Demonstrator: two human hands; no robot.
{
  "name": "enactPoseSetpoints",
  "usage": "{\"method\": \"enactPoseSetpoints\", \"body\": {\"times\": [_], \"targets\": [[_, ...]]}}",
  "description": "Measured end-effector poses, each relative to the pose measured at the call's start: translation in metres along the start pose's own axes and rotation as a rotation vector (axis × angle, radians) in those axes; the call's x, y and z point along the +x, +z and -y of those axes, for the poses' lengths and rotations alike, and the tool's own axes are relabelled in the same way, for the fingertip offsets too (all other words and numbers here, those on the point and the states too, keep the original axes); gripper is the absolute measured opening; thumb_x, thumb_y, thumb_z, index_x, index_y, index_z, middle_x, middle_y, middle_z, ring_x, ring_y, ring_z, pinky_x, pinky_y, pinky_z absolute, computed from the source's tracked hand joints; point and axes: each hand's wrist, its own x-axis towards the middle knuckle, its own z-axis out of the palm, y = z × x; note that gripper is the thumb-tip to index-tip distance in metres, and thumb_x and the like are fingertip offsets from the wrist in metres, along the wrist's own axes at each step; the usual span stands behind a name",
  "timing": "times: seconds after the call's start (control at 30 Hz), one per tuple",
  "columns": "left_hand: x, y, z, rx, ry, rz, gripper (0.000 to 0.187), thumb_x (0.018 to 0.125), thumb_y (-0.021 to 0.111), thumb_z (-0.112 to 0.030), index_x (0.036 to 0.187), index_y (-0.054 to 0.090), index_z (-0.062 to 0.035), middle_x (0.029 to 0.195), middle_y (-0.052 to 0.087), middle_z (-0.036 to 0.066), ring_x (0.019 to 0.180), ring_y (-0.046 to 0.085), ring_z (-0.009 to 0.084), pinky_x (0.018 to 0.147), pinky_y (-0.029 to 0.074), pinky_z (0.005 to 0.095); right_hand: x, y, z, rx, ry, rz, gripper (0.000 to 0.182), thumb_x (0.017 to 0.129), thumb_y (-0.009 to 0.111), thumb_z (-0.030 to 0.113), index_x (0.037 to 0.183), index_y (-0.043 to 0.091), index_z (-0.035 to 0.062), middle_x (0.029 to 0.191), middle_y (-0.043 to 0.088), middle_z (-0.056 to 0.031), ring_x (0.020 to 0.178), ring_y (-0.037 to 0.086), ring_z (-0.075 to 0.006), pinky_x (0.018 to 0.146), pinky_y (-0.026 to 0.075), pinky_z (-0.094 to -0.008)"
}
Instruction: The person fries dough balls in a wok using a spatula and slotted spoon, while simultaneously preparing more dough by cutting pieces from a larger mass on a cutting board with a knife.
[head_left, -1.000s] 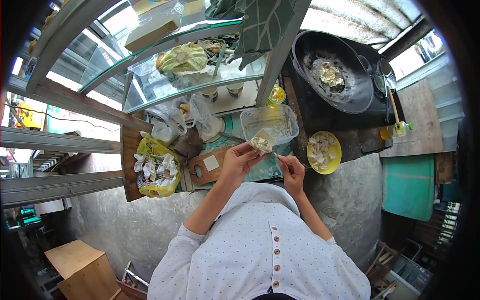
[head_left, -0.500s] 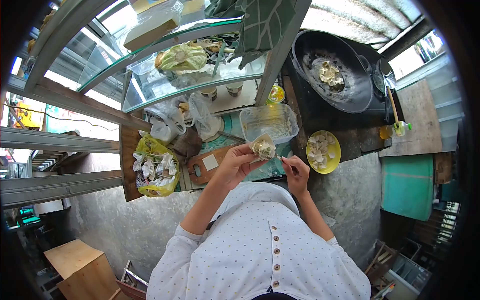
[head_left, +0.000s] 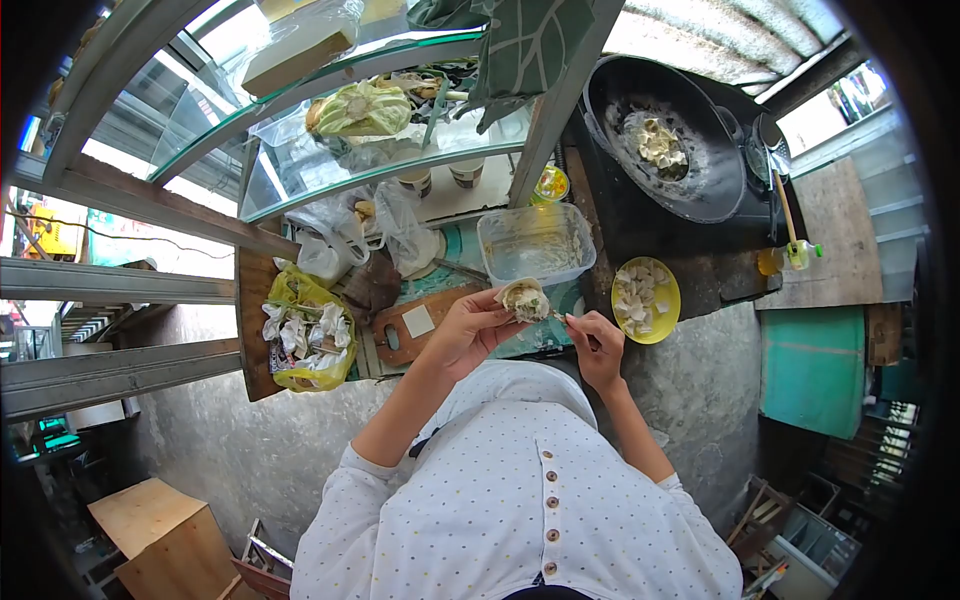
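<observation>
My left hand [head_left: 470, 328] is closed around a dumpling wrapper [head_left: 524, 301], cupped around a pale filling flecked with green. In my right hand [head_left: 600, 347] is the thin handle of what looks like a small metal spoon [head_left: 559, 317], its tip against the filling's edge. Just beyond the hands stands a clear plastic tub [head_left: 537, 262] with smeared filling on its walls. To the left, a square wrapper [head_left: 418, 320] lies on a wooden cutting board [head_left: 395, 345]. A yellow bowl [head_left: 673, 318] of pale folded pieces sits right of my right hand.
A large black wok [head_left: 620, 130] with pale dumplings in it stands at the back right. On the left are a yellow plastic bag [head_left: 310, 378] of crumpled white scraps and a glass cabinet holding a cabbage [head_left: 365, 108]. A wooden-handled utensil [head_left: 785, 205] lies right of the wok.
The wrapper has curled up more around the filling in my left hand, and the spoon stays at its edge. Both hands have barely shifted.
</observation>
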Motion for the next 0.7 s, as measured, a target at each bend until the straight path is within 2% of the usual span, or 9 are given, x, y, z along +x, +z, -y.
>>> {"method": "enactPoseSetpoints", "body": {"times": [0.47,0.53,0.7], "targets": [[-0.002,0.003,0.002,-0.035,-0.003,0.025,0.040,0.085,0.053,-0.002,0.123,0.041,0.0058,0.120,0.051,0.016,0.111,0.052,0.0223,0.097,0.043,0.0320,0.000,-0.008,0.003,-0.036,0.027,-0.012,0.020,0.073,0.064,-0.005,0.091,0.066,0.0049,0.060,0.052,-0.0033,0.044,0.038,-0.0076,0.040,0.026,-0.0219],[-0.001,0.001,0.000,-0.069,-0.026,-0.012,0.033,0.085,0.052,0.003,0.117,0.047,0.0082,0.114,0.054,0.016,0.104,0.056,0.0228,0.095,0.046,0.0316,0.001,-0.009,0.004,-0.066,0.000,-0.012,0.020,0.073,0.064,-0.005,0.091,0.066,0.0050,0.059,0.052,-0.0037,0.044,0.038,-0.0078,0.039,0.026,-0.0219],[-0.001,-0.002,-0.008,-0.035,-0.080,-0.012,0.032,0.085,0.050,0.003,0.117,0.047,0.0095,0.113,0.054,0.017,0.104,0.056,0.0237,0.096,0.045,0.0329,-0.002,-0.012,0.002,-0.098,0.021,0.021,0.021,0.073,0.064,-0.005,0.091,0.067,0.0049,0.059,0.053,-0.0041,0.044,0.040,-0.0085,0.040,0.027,-0.0218]]}}
